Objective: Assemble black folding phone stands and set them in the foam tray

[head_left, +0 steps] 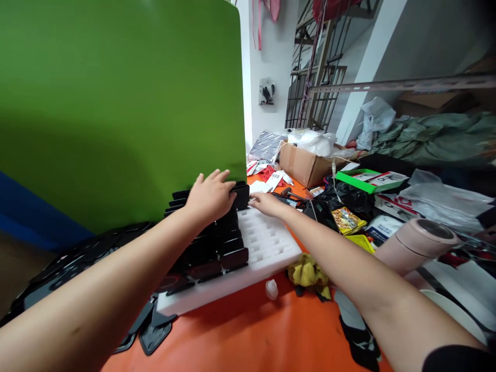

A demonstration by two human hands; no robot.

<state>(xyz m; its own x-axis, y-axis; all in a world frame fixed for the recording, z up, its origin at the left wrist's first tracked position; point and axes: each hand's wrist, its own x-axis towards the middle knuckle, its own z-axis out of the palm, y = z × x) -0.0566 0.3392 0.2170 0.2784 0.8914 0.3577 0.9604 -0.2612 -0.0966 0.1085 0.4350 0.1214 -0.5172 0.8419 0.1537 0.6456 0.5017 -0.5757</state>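
Observation:
A white foam tray (271, 248) with rows of slots lies on the orange table (248, 336). Its left half is filled with upright black flat parts (220, 248). My left hand (211, 196) rests palm down on the far row of these black parts, its fingers at the farthest piece (242, 195). My right hand (267, 203) lies at the tray's far edge, fingers on the white foam; whether it holds anything is hidden.
A green board (116, 103) stands upright behind the tray. Loose black parts (77, 263) are piled at the left. To the right lie a yellow cloth (308, 271), a pink roll (414, 243), a cardboard box (306, 165), packets and bags. A small white bottle (272, 289) sits before the tray.

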